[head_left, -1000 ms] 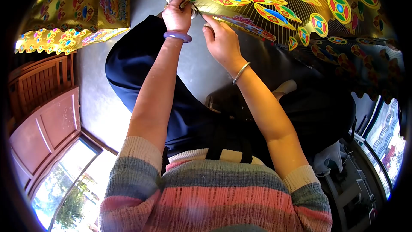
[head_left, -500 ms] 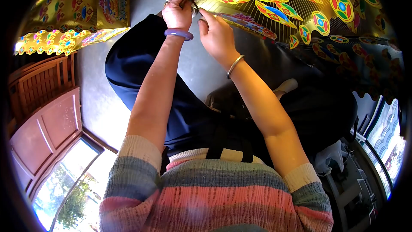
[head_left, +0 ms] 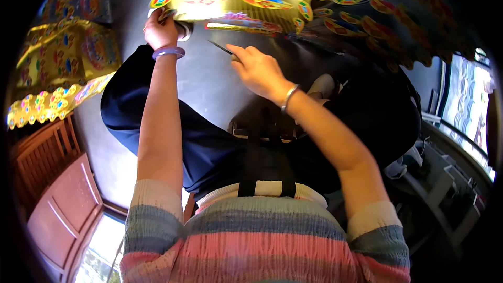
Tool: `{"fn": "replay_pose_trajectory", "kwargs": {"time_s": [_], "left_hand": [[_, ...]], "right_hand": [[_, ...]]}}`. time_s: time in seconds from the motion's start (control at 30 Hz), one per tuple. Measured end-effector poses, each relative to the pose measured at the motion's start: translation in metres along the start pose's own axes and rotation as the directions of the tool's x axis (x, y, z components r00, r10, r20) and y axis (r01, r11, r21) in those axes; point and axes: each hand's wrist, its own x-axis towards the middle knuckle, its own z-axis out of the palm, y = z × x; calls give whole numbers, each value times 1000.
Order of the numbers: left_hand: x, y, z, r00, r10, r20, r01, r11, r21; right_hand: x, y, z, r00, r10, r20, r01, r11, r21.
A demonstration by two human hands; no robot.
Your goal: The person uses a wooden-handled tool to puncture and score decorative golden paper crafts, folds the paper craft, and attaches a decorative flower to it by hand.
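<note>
My left hand (head_left: 161,30), with a purple bangle at the wrist, reaches far forward. Its fingers are closed at the scalloped edge of a shiny gold hanging (head_left: 230,8) printed with colourful ovals and medallions; what they pinch is too small to make out. Just right of those fingers is a pale rounded thing (head_left: 183,31), partly covered. My right hand (head_left: 260,73), wearing a metal bangle, is closed on a thin dark pointed tool (head_left: 220,47). The tool's tip points up and left, apart from the hanging, and its grip is hidden in my fingers.
Another gold hanging (head_left: 68,55) is at the left. Beneath it stand a wooden slatted piece (head_left: 44,149) and a reddish panel (head_left: 65,215). My dark-trousered knees spread over a grey floor (head_left: 201,76). A pale shoe (head_left: 320,85) shows behind my right forearm.
My hands have drawn apart; the right one has pulled back from the hanging's edge with the pointed tool. The view has shifted, so the hanging and left hand appear farther left.
</note>
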Motion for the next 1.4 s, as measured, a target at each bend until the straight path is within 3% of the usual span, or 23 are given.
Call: {"fn": "replay_pose_trajectory", "kwargs": {"time_s": [0.07, 0.13, 0.2, 0.27, 0.33, 0.4, 0.43, 0.53, 0.67, 0.73, 0.8, 0.9, 0.97, 1.03, 1.13, 1.2, 1.27, 1.4], "left_hand": [[-7, -15, 12, 977, 94, -190, -81, 994, 76], [-31, 16, 10, 884, -369, -285, 307, 921, -242], [-59, 38, 7, 841, -505, -192, 375, 801, -466], [-98, 37, 18, 971, -214, 107, 239, 874, -422], [-139, 86, 32, 930, 91, 355, 102, 865, -491], [-162, 148, 29, 863, 197, 465, -17, 931, -364], [-170, 161, 38, 865, 200, 461, -21, 931, -365], [-173, 180, 69, 882, 199, 427, -32, 930, -367], [-159, 179, 80, 917, 231, 324, -105, 926, -362], [-150, 174, 78, 920, 280, 274, -204, 939, -276], [-134, 157, 86, 937, 247, 247, -161, 933, -322], [-113, 139, 85, 943, 217, 251, -134, 941, -312], [-110, 133, 85, 956, 150, 253, -39, 917, -396], [-108, 131, 80, 950, 126, 285, 9, 903, -429], [-110, 130, 77, 938, 139, 318, 15, 899, -438], [-110, 130, 77, 937, 128, 325, 46, 877, -478], [-108, 133, 76, 937, 135, 322, 30, 887, -461], [-107, 131, 77, 936, 164, 311, -7, 893, -450]], "right_hand": [[-10, 15, -47, 993, -92, 74, 93, 996, -14], [-27, 29, -99, 982, -118, 150, 129, 990, -64], [-48, 39, -153, 965, 12, 261, 8, 997, -75], [-70, 63, -190, 962, 32, 273, 13, 987, -163], [-84, 72, -228, 945, 70, 320, -8, 982, -191], [-89, 76, -259, 901, 144, 409, -49, 971, -235], [-90, 78, -271, 880, 170, 443, -33, 953, -301], [-95, 96, -293, 857, 136, 498, -20, 972, -232], [-104, 153, -291, 822, 194, 535, -198, 979, -51], [-108, 178, -266, 834, 199, 515, -280, 956, 85], [-105, 180, -237, 842, 179, 509, -359, 890, 281], [-84, 176, -185, 923, -75, 378, -80, 923, 377], [-65, 173, -165, 938, -147, 315, 26, 934, 357], [-43, 151, -168, 941, -123, 314, 10, 941, 339], [-26, 137, -156, 955, -220, 200, 110, 887, 448], [-13, 135, -144, 936, -351, -27, 341, 881, 327], [-8, 130, -139, 907, -405, -115, 418, 898, 139], [-11, 125, -134, 947, -313, -71, 305, 946, -111]]}}
